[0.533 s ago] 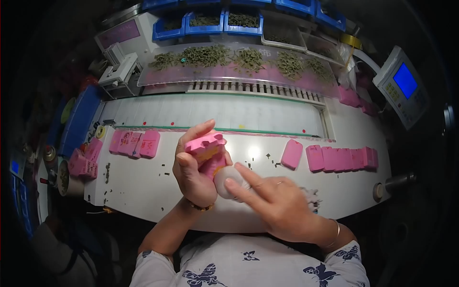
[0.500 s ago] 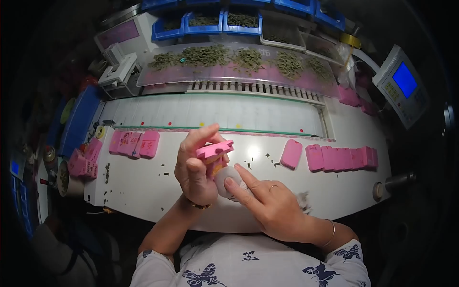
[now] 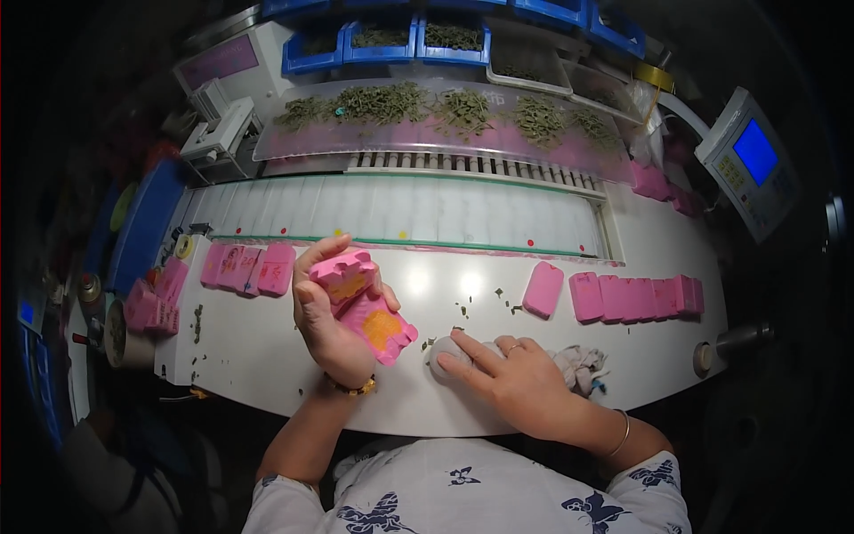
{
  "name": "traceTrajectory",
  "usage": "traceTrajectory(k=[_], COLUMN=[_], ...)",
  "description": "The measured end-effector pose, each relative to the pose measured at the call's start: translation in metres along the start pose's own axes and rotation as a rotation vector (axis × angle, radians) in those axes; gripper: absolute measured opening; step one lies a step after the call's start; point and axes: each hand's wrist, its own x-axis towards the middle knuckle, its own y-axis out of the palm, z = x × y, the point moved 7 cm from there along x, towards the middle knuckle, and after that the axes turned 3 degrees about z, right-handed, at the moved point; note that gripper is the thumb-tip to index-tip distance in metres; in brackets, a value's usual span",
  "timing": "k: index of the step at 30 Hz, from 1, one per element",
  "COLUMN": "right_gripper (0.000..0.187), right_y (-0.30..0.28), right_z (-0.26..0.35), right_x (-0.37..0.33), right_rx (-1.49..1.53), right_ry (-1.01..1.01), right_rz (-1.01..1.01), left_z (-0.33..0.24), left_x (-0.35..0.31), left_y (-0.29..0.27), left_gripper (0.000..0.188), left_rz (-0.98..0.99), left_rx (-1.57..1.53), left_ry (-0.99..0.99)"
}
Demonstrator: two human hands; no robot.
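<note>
Gripping opened pink mold (image 3: 365, 313) in left hand (image 3: 334, 340) above white table (image 3: 245, 351). Just moved round pale pad (image 3: 438, 360) away from mold, down by table, clamped in right hand (image 3: 525, 387). Likely leaving yellow patch (image 3: 381, 329) free.

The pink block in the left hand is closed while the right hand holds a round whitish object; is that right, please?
Not quite: the head view shows the pink block open in the left hand; the right hand does hold the round whitish object.
</note>
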Motion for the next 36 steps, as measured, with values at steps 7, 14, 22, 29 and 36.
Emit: traceTrajectory(k=[7,14,22,29,36], right_gripper=[0.059,0.051,0.032,0.017,0.012], right_y=[-0.033,-0.024,0.027,0.039,0.02], right_z=[-0.042,-0.059,-0.027,-0.015,-0.033], right_x=[-0.012,-0.005,0.019,0.025,0.023], right_rx=[0.048,-0.096,0.285,0.436,0.638], right_ry=[0.15,0.342,0.308,0.191,0.283], right_rz=[-0.186,-0.247,-0.22,-0.252,-0.296], left_z=[0.028,0.055,0.059,0.06,0.065], left_x=[-0.004,-0.017,-0.023,-0.026,-0.035], left_y=[-0.016,-0.017,-0.006,-0.006,-0.003], left_gripper=[0.054,0.053,0.048,0.052,0.055], left_rz=[-0.17,-0.189,-0.146,-0.149,-0.115], left_rx=[-0.21,-0.358,-0.357,-0.369,-0.356], left_ry=[-0.351,-0.659,-0.716,-0.736,-0.797])
